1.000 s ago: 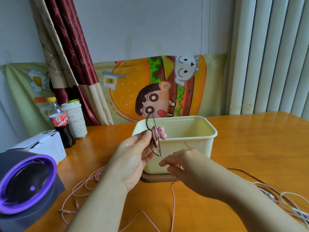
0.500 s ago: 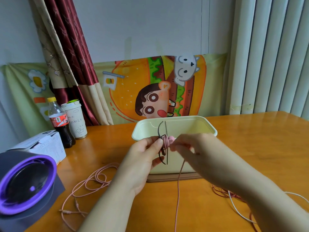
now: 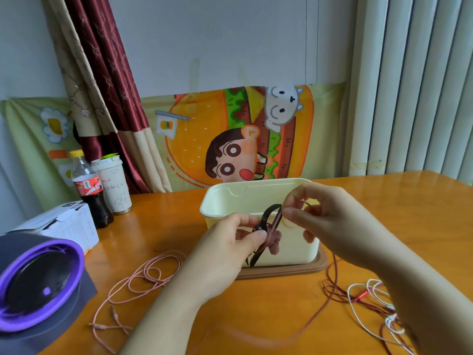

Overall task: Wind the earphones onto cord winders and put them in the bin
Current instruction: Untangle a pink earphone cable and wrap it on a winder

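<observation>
My left hand (image 3: 225,249) pinches a black cord winder (image 3: 265,221) with pink earphone cord wrapped around its middle, held in front of the cream bin (image 3: 222,201). My right hand (image 3: 330,221) pinches the pink cord (image 3: 275,226) just above the winder, near the bin's rim. The rest of the pink cord (image 3: 143,275) trails in loops on the table to the left. Red earphones (image 3: 335,288) and white earphones (image 3: 368,298) lie tangled on the table at the right.
The bin stands on a brown lid (image 3: 307,270). A purple-rimmed round device (image 3: 35,283) sits at the front left, with a white box (image 3: 66,224), a cola bottle (image 3: 88,188) and a paper cup (image 3: 112,185) behind it. The wooden table (image 3: 399,201) extends right.
My right hand rose from below the winder to above it, carrying the pink cord around it. More cord is wrapped on the winder. The left hand kept its hold.
</observation>
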A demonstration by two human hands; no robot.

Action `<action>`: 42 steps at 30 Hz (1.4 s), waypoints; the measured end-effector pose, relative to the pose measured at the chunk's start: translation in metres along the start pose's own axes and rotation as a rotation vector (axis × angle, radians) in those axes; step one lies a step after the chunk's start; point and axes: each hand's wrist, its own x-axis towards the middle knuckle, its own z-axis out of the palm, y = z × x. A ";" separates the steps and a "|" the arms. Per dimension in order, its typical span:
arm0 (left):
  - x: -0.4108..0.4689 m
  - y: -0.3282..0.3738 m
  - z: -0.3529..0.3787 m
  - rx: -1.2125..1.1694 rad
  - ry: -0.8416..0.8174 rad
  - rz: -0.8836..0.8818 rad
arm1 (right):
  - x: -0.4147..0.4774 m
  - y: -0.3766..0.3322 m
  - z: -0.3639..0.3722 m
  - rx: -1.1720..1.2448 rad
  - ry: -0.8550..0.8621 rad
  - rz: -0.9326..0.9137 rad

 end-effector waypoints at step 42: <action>0.002 0.005 -0.005 -0.715 0.161 -0.042 | -0.008 0.003 0.053 -0.139 -0.359 0.044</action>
